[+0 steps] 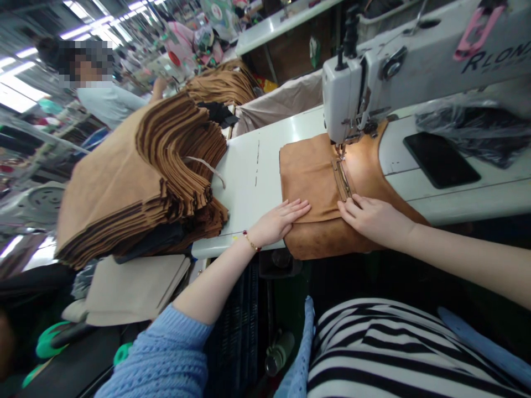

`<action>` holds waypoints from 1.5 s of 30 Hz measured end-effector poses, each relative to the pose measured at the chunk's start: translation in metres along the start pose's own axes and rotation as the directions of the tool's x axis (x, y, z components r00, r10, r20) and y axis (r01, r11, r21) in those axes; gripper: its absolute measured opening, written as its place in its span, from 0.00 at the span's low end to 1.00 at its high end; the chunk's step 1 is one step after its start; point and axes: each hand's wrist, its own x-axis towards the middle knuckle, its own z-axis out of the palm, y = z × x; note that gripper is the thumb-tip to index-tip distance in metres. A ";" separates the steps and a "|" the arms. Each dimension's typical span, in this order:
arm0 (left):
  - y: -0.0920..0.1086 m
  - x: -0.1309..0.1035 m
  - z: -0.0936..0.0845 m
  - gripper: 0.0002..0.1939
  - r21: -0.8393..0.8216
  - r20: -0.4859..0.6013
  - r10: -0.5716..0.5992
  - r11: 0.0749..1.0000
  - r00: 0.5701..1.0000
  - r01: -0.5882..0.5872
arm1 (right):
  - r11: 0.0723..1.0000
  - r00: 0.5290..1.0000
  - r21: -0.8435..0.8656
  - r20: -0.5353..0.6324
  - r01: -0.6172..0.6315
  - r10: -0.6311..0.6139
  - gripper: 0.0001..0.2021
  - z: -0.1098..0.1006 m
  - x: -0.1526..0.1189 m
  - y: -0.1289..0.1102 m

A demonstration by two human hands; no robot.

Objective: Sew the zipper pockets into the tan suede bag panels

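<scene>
A brown suede-like fabric panel (309, 171) lies on the sewing machine bed, its near part hanging over the table edge. A narrow framed slot with what looks like a zipper (343, 179) runs from the needle area toward me. My left hand (286, 218) rests flat on the panel's left side, fingers stretched out. At the near end of the slot, my right hand (369, 218) has its fingertips bent and pinched on the panel. The sewing machine (344, 99) has its needle and presser foot over the far end of the slot, under a small light.
A tall stack of brown cut panels (112, 149) stands left on the table. A black phone (442, 160) and a plastic-wrapped dark bundle (477, 130) lie right. A pink clipper (479, 33) sits on the machine arm. Another person (108, 99) works beyond the stack.
</scene>
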 end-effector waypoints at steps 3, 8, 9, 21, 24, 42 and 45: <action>-0.003 -0.010 -0.012 0.39 0.099 0.110 0.021 0.995 0.994 -0.032 | 0.997 0.999 0.070 0.001 0.036 -0.037 0.24 0.005 -0.014 0.009; -0.010 -0.034 -0.016 0.47 0.190 0.135 0.014 0.981 0.991 -0.040 | 0.929 0.999 0.368 0.008 0.043 -0.049 0.37 0.019 -0.040 0.031; -0.011 -0.040 -0.016 0.46 0.201 0.135 -0.001 0.979 0.991 -0.026 | 0.916 0.999 0.399 0.009 0.036 -0.043 0.38 0.022 -0.042 0.033; -0.011 -0.067 -0.013 0.33 0.194 0.071 -0.106 0.977 0.992 0.090 | 0.938 1.000 0.346 0.000 0.017 -0.018 0.33 0.018 -0.037 0.027; -0.013 -0.064 -0.022 0.28 0.190 0.058 -0.087 0.979 0.995 0.074 | 0.945 1.000 0.326 -0.005 0.020 -0.019 0.32 0.016 -0.035 0.027; 0.045 0.083 0.022 0.26 -0.075 -0.063 0.126 0.989 0.990 -0.130 | 0.725 0.932 0.612 0.058 -0.315 0.357 0.22 0.006 -0.055 0.045; 0.045 0.081 0.020 0.28 -0.063 -0.053 0.126 0.990 0.991 -0.129 | 0.803 0.934 0.510 -0.001 -0.307 0.358 0.20 0.003 -0.063 0.025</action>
